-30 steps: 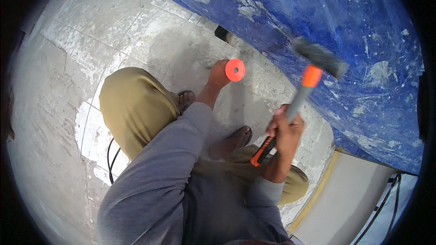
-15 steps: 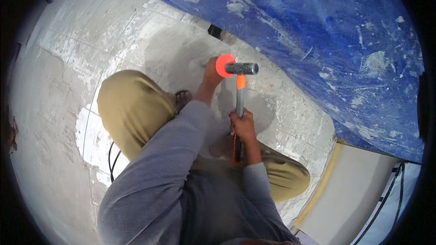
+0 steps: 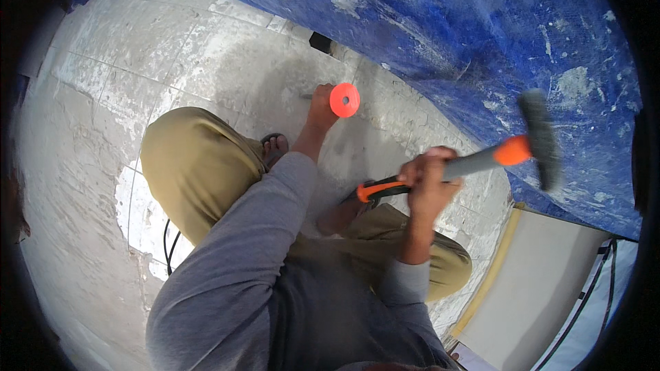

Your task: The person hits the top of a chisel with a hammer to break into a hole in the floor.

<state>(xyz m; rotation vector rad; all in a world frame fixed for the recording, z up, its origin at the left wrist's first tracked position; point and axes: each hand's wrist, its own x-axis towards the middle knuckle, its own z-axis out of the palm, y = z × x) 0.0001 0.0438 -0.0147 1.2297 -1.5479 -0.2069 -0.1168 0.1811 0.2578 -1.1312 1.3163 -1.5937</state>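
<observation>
Hammer, gripped in right hand, had swung away, blurred; left hand clasped a mostly hidden red-topped tool; blue sheeting edged the smeared floor.

The hammer is grey with an orange collar and a black-and-orange grip; the round hand guard is neon coral. White splotches mottle the blue tarpaulin along the floor's upper-right edge, itself pale grey, patched white.

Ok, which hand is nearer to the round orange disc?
Left. The left hand is close against the orange disc; the right hand is apart, to its lower right, gripping the hammer.
</observation>
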